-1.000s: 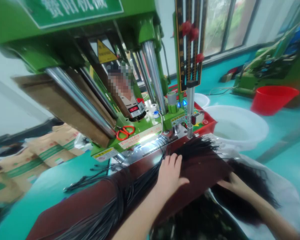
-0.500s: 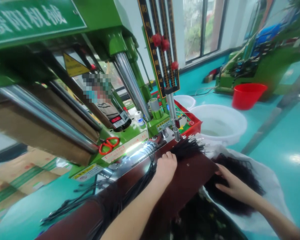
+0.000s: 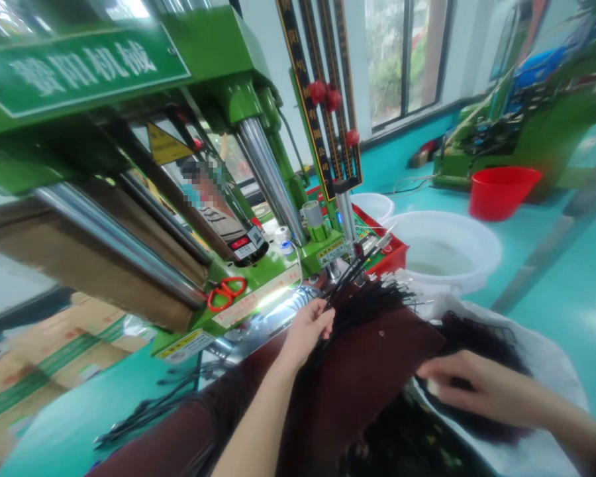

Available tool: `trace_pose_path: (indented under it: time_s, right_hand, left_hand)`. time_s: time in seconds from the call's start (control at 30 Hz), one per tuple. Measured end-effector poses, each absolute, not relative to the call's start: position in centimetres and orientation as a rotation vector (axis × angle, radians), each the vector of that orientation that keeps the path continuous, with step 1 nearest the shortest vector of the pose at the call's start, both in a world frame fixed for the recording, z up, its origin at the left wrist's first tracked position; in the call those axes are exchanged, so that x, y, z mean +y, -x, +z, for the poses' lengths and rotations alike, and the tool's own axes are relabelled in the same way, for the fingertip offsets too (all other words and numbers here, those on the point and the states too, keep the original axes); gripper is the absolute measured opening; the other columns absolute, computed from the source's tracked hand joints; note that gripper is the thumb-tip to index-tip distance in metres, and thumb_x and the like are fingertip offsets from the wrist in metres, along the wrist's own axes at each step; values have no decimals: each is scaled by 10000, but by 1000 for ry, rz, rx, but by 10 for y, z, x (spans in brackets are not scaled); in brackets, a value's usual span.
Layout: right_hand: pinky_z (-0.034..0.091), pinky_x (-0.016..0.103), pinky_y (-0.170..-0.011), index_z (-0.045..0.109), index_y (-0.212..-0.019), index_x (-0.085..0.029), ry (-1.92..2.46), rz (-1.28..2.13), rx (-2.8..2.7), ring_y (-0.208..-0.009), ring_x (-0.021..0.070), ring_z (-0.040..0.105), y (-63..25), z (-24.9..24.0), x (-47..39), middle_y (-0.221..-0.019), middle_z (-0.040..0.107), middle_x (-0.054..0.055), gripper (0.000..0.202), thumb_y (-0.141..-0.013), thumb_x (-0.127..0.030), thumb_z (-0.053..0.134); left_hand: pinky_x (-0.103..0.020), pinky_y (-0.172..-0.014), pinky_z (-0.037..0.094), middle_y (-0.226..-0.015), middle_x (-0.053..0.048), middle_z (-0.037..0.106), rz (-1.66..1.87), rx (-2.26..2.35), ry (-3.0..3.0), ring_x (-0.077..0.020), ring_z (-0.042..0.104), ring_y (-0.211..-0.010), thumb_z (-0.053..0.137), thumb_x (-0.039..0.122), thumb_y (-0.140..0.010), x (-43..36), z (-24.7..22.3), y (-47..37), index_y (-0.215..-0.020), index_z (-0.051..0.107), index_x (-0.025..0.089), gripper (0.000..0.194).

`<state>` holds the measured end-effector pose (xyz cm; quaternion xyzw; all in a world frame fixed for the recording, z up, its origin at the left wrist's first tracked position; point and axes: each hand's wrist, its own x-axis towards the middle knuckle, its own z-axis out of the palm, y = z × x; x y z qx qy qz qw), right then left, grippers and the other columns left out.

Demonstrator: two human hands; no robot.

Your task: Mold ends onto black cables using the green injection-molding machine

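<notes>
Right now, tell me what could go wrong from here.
The few black cables raised in the left hand might snag on the cable bundle beside them. The bundle's ends lie at the edge of the brown board, so some could slip off.

Bright, cool light all round you: daylight at the window (image 3: 400,63), white glare along the metal bed (image 3: 274,313) of the press (image 3: 223,43), streaks gleaming down its chrome column (image 3: 271,179). Your right hand (image 3: 471,381) blurs, your left hand (image 3: 305,331) reads crisper, darkness pools below your tabletop (image 3: 377,371), and those cardboard boxes (image 3: 44,338) go soft, stretched toward the edge.
</notes>
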<state>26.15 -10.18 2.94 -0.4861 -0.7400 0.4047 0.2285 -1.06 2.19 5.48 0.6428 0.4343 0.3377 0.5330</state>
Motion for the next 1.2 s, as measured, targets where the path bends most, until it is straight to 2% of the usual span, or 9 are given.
trace_pose_path:
  time_s: [0.13, 0.23, 0.33, 0.43, 0.5, 0.67, 0.83, 0.93, 1.2]
  right_hand:
    - [435, 365, -856, 493, -1233, -208, 923, 1484, -1596, -996, 242, 546, -220, 40, -80, -1085, 600, 97, 480, -808, -411, 582]
    - [356, 418, -950, 432, -1276, -259, 682, 1487, -1148, -1092, 243, 486, -194, 40, -54, -1192, 537, 88, 615, -732, -392, 685]
    - [318, 445, -976, 500, -1204, -260, 544, 1383, -851, -1067, 245, 508, -181, 52, -38, -1128, 585, 73, 487, -756, -351, 664]
    - [344, 458, -943, 620, -1027, -187, 589, 1412, -822, -920, 248, 590, -182, 64, -39, -908, 666, 87, 259, -817, -334, 583]
    - [367, 470, -911, 654, -947, -155, 643, 1496, -889, -844, 256, 613, -188, 63, -45, -812, 676, 99, 269, -821, -377, 568]
    - [310, 453, -959, 653, -1000, -168, 755, 1475, -875, -952, 267, 578, -212, 36, -57, -918, 669, 99, 311, -812, -406, 582]
    - [278, 459, -975, 659, -975, -194, 897, 1383, -798, -922, 245, 568, -222, 12, -55, -926, 664, 75, 287, -821, -418, 567]
    - [312, 453, -956, 674, -911, -191, 897, 1376, -753, -906, 251, 572, -221, 8, -53, -869, 671, 72, 272, -789, -424, 605]
    - [437, 362, -814, 698, -833, -174, 823, 1397, -679, -858, 231, 575, -221, 4, -52, -833, 659, 72, 227, -763, -382, 641]
  left_hand:
    - [-197, -440, 272, -513, 65, 437, 691, 974, -1593, -61, 360, -422, 469, 367, -793, 15, 53, 10, -799, 506, 158, 212]
    - [-208, -490, 313, -546, 49, 445, 667, 1087, -1804, -82, 407, -488, 403, 338, -836, 0, 49, 3, -827, 513, 168, 202]
    - [-246, -588, 372, -675, -6, 537, 662, 1264, -2118, -125, 498, -623, 344, 261, -861, -26, 35, -8, -850, 504, 176, 182]
    - [-291, -628, 406, -761, -66, 587, 525, 1337, -2409, -172, 544, -692, 297, 164, -855, -52, 13, -17, -893, 508, 167, 215]
    - [-302, -645, 427, -792, -76, 596, 458, 1287, -2553, -184, 552, -722, 327, 137, -837, -62, 1, -19, -931, 516, 167, 214]
    - [-346, -707, 453, -859, -65, 582, 376, 1371, -2823, -211, 536, -804, 441, 102, -785, -48, -6, -24, -965, 548, 171, 220]
    - [-324, -630, 464, -918, -66, 532, 253, 1623, -2945, -197, 548, -780, 491, 189, -802, -15, -5, -39, -1047, 530, 160, 249]
    - [-283, -592, 455, -978, -69, 509, 242, 1678, -3019, -169, 547, -766, 450, 156, -824, -7, -12, -42, -1124, 483, 167, 301]
    - [-315, -639, 439, -910, -46, 529, 303, 1652, -3074, -205, 500, -820, 460, 105, -799, -7, -10, -34, -979, 537, 175, 208]
